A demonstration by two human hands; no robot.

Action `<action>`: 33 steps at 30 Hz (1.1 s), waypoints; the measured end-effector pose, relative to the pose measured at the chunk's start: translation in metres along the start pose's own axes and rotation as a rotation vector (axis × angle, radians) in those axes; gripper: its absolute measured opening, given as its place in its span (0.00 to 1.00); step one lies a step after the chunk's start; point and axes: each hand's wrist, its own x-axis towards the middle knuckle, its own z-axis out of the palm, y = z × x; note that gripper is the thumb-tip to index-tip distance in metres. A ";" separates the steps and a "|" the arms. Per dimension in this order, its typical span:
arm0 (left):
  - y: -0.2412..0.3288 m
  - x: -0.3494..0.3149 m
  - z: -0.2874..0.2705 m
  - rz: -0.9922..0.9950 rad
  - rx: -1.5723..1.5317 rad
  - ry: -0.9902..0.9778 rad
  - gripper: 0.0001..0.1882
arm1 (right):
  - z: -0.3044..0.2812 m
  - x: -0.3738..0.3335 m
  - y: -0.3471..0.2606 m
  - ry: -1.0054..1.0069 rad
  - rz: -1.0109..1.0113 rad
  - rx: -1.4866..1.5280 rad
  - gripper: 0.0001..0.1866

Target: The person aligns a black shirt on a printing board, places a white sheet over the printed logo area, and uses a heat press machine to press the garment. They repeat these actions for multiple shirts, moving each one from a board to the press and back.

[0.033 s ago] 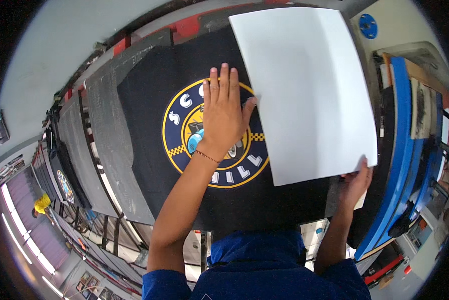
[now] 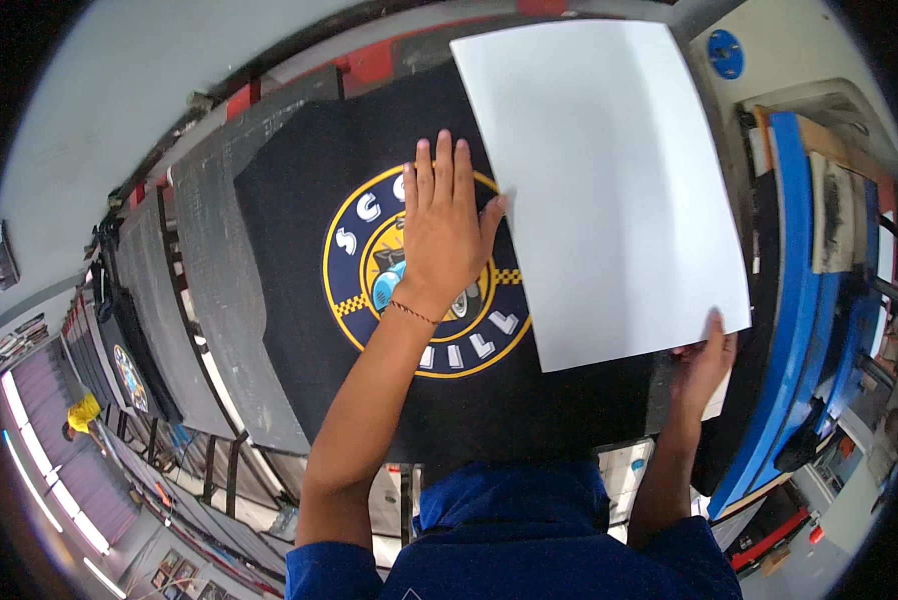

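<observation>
A black cloth piece, seemingly a shirt panel, lies on a dark grey board with a round navy-and-yellow print on it. Flat over that print rests my left hand, fingers straight and only the thumb spread, partly hiding the picture in its centre. A large white sheet covers the right part of the cloth, its left edge close to my left thumb. At the sheet's lower right corner my right hand pinches it, thumb on top and fingers mostly underneath.
More grey boards stand in a row to the left, one bearing another printed black cloth. Blue-edged frames are stacked close on the right. A person in yellow is far off at the left.
The view has shifted very slightly, so the sheet and the right side appear a little further left. Both hands keep the same hold and place on things.
</observation>
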 end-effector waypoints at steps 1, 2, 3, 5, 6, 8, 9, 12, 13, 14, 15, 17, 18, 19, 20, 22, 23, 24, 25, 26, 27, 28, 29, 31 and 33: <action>0.002 0.001 0.001 0.010 0.004 0.027 0.36 | 0.000 -0.002 -0.001 -0.061 0.005 -0.016 0.17; 0.014 -0.004 -0.004 -0.016 -0.022 -0.062 0.36 | -0.003 -0.003 0.003 -0.089 0.000 0.034 0.15; 0.028 -0.016 -0.009 0.000 -0.006 -0.105 0.37 | -0.005 -0.005 0.003 -0.102 0.002 0.065 0.14; 0.062 -0.079 -0.007 0.025 -0.085 -0.261 0.38 | -0.017 -0.006 0.017 -0.095 0.013 0.143 0.13; 0.077 -0.103 -0.013 0.080 -0.085 -0.338 0.39 | -0.022 -0.012 0.013 -0.058 0.014 0.118 0.13; 0.098 -0.160 -0.022 0.172 -0.159 -0.492 0.41 | -0.037 -0.027 0.020 -0.036 0.030 0.134 0.14; 0.103 -0.193 -0.023 0.256 -0.218 -0.506 0.41 | -0.045 -0.036 0.022 -0.030 0.039 0.135 0.14; 0.087 -0.233 -0.041 0.357 -0.246 -0.492 0.39 | -0.064 -0.063 0.038 0.012 0.027 0.164 0.14; 0.073 -0.239 -0.055 0.364 -0.234 -0.484 0.37 | -0.070 -0.073 0.044 0.019 0.005 0.192 0.13; 0.053 -0.232 -0.074 0.217 -0.219 -0.461 0.36 | -0.081 -0.085 0.047 0.059 0.045 0.131 0.16; 0.030 -0.227 -0.096 0.066 -0.208 -0.435 0.35 | -0.089 -0.098 0.050 0.086 0.080 0.141 0.16; -0.041 -0.253 -0.103 -0.085 -0.060 0.048 0.30 | -0.102 -0.123 0.053 0.118 0.146 0.148 0.17; -0.071 -0.265 -0.115 -0.232 0.023 0.150 0.27 | -0.109 -0.133 0.060 0.102 0.140 0.166 0.17; -0.096 -0.282 -0.123 -0.388 0.106 0.247 0.23 | -0.114 -0.143 0.065 0.083 0.162 0.154 0.18; -0.113 -0.300 -0.128 -0.473 0.116 0.215 0.22 | -0.121 -0.151 0.074 0.103 0.183 0.141 0.18; -0.134 -0.332 -0.130 -0.645 0.136 0.148 0.18 | -0.131 -0.162 0.087 0.130 0.203 0.142 0.18; -0.139 -0.342 -0.126 -0.629 0.112 0.110 0.17 | -0.134 -0.168 0.092 0.138 0.202 0.155 0.18; -0.141 -0.350 -0.123 -0.613 0.089 0.073 0.16 | -0.137 -0.173 0.095 0.144 0.201 0.169 0.17; -0.142 -0.358 -0.120 -0.593 0.066 0.035 0.16 | -0.140 -0.177 0.098 0.129 0.186 0.183 0.17; -0.141 -0.359 -0.118 -0.564 0.058 0.096 0.13 | -0.143 -0.182 0.099 0.120 0.171 0.200 0.17; -0.147 -0.362 -0.115 -0.555 0.008 0.129 0.12 | -0.147 -0.187 0.101 0.113 0.157 0.217 0.17; -0.154 -0.364 -0.113 -0.546 -0.042 0.161 0.12 | -0.151 -0.191 0.103 0.128 0.152 0.207 0.16; -0.153 -0.362 -0.117 -0.534 -0.092 0.189 0.11 | -0.157 -0.195 0.105 0.146 0.150 0.196 0.16; -0.150 -0.362 -0.124 -0.658 -0.271 0.139 0.10 | -0.170 -0.201 0.108 0.175 0.140 0.183 0.15; -0.148 -0.361 -0.131 -0.713 -0.361 0.103 0.10 | -0.186 -0.206 0.116 0.192 0.134 0.179 0.15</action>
